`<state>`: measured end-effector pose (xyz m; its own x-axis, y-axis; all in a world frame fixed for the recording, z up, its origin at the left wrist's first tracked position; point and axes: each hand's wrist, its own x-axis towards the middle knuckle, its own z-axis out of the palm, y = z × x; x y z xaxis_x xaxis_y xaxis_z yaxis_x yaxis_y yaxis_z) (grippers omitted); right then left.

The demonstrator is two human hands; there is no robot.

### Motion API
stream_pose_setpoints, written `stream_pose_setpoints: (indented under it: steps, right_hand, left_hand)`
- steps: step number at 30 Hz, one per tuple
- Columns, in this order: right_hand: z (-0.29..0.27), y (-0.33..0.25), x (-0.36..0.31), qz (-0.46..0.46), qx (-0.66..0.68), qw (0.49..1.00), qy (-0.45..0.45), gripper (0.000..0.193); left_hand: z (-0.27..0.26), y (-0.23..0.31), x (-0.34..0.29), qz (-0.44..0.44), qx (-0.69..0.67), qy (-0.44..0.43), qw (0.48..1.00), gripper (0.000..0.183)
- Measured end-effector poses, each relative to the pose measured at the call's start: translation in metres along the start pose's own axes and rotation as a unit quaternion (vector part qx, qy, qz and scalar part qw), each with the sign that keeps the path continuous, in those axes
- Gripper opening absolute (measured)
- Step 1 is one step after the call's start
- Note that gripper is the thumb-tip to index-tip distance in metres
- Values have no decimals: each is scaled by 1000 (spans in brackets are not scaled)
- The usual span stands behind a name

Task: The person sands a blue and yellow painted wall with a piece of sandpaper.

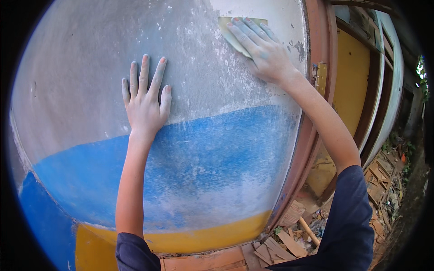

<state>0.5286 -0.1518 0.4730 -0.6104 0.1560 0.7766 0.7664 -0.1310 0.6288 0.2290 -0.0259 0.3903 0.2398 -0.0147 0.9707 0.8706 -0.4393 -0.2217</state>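
Observation:
My right hand point(266, 52) presses a pale greenish sheet of sandpaper point(229, 35) flat against the upper right of a wall point(90, 90), its fingers laid over the sheet. Around it the grey paint is worn through to patchy white. My left hand point(145, 106) lies open on the same wall with fingers spread, holding nothing, just above the blue band point(194, 149). Pale dust coats both hands. Below the blue, which is scuffed whitish on its lower right, runs a yellow strip point(212, 237). The sandpaper's middle is hidden under my right hand.
A reddish-brown door frame point(322, 45) borders the wall on the right, with a yellow door panel point(350, 67) beyond it. Broken wood pieces point(282, 246) and rubble litter the ground at lower right. At the left, the wall meets a blue-and-yellow side wall point(47, 221).

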Motion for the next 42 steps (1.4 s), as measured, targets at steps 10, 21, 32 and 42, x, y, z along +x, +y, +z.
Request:
stream_pose_setpoints:
  steps: [10, 21, 32, 42]
  right_hand:
    - [16, -27, -55, 84, 87, 993, -11, 59]
    - [-7, -27, -88, 194, -20, 981, 11, 62]
    - [-10, -105, -104, 117, 120, 984, -55, 55]
    - [-16, -184, -153, 194, 184, 955, -128, 65]
  left_hand:
    - [-1, -10, -15, 12, 5, -5, 1000, 56]
    - [9, -14, -74, -6, -10, 0, 1000, 57]
    - [11, 5, -159, -53, -29, -42, 997, 59]
    - [18, 45, -260, -51, -40, -111, 992, 64]
